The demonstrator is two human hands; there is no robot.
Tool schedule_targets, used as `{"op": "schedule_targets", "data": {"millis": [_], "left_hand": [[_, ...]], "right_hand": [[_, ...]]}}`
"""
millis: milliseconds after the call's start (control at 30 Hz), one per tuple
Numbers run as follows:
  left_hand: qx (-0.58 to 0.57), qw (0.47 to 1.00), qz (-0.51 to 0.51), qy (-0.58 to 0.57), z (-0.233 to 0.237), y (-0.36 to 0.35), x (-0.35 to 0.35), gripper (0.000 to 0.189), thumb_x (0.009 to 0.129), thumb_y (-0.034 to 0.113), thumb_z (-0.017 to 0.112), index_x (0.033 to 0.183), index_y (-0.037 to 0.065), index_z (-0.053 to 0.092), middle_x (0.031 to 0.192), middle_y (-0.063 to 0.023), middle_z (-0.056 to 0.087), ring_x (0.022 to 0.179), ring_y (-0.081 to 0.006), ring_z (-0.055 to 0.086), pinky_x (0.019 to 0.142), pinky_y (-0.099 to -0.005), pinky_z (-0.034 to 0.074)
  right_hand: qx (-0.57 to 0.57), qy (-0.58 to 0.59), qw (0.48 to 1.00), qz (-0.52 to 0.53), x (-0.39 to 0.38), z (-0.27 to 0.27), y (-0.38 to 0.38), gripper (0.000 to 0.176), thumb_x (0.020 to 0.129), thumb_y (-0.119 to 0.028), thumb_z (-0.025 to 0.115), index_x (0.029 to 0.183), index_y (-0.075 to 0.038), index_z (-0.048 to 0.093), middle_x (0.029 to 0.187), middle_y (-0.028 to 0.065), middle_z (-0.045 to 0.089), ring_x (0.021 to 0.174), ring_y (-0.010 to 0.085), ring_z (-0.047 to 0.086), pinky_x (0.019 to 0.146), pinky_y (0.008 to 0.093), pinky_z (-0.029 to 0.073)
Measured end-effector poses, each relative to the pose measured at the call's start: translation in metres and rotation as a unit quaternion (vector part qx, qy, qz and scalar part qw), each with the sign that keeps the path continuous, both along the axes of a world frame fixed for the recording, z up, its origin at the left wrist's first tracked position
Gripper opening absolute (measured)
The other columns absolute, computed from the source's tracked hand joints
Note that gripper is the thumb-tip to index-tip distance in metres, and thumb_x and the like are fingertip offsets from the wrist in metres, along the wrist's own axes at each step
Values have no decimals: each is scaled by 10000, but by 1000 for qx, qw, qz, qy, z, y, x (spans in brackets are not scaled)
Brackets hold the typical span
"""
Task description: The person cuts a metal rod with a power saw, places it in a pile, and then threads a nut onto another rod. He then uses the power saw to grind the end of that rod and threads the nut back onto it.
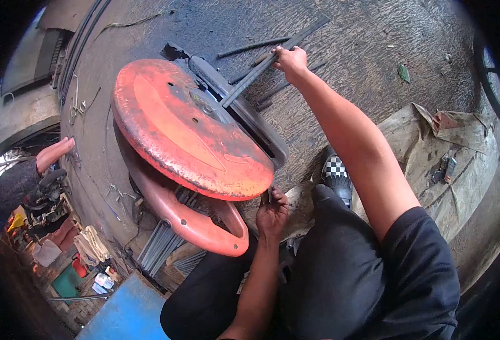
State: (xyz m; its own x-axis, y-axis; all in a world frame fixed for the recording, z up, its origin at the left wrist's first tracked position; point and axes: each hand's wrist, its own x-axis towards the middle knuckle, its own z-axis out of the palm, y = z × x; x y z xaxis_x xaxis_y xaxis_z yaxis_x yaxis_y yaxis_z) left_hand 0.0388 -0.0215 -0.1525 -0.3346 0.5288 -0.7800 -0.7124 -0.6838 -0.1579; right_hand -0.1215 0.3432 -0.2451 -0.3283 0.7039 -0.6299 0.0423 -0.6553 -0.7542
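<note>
My right hand [289, 61] is closed around long dark flat metal bars [251, 78], whose lower ends meet the dark middle of a worn red disc-shaped cover [176, 127]. Below the cover's lower right edge, my left hand [271, 216] is palm up with curled fingers, around a small thing too hidden to name. A red frame with an oval opening [196, 229] lies under the cover. Against the cover's far side rests a long dark metal part [261, 133].
Loose bars [253, 46] lie on the rough ground beyond. A dirty cloth sheet [448, 192] holds a lighter-like item [449, 170] at right. Metal rods [162, 246] and a blue surface [122, 311] are lower left. Another person's hand [56, 153] is at far left.
</note>
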Motion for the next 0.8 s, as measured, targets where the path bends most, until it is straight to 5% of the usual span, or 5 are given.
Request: {"op": "schedule_targets", "data": {"millis": [333, 467, 533, 767, 800], "left_hand": [[-52, 966, -92, -235, -16, 14, -48, 211, 883, 203, 428, 761, 36, 472, 622, -8, 448, 510, -117, 421, 460, -251, 337], [-223, 960, -97, -134, -12, 36, -33, 221, 888, 209, 403, 733, 58, 446, 602, -11, 438, 487, -121, 407, 438, -248, 325], [-292, 948, -86, -88, -13, 43, -28, 226, 892, 214, 389, 734, 65, 452, 617, -14, 453, 500, -121, 420, 446, -244, 326], [-210, 971, -103, -45, -16, 19, -16, 272, 889, 246, 402, 889, 33, 570, 737, -75, 586, 639, -221, 576, 578, -333, 469], [-214, 970, -105, -43, -76, -39, 13, 272, 889, 246, 402, 889, 33, 570, 737, -75, 586, 639, -221, 576, 578, -333, 469]], "right_hand": [[4, -3, 1000, 13, 3, 7, 0, 356, 883, -80, 601, 1150, 87, 435, 979, 135, 588, 827, 221, 631, 608, 335, 596], [4, 16, 999, 44, 2, -6, 0, 453, 881, -84, 606, 1223, 109, 382, 970, 137, 580, 844, 216, 621, 608, 335, 598], [27, -25, 997, -70, -5, -9, -4, 286, 815, -146, 687, 959, 74, 575, 791, 145, 637, 617, 206, 603, 522, 344, 484], [8, 8, 1000, -28, -4, -18, 0, 343, 809, -178, 700, 993, 80, 569, 838, 159, 649, 664, 202, 617, 575, 355, 497], [5, 10, 999, -30, -4, -17, -3, 343, 809, -178, 700, 993, 80, 569, 838, 159, 649, 664, 202, 617, 575, 355, 497]]}}
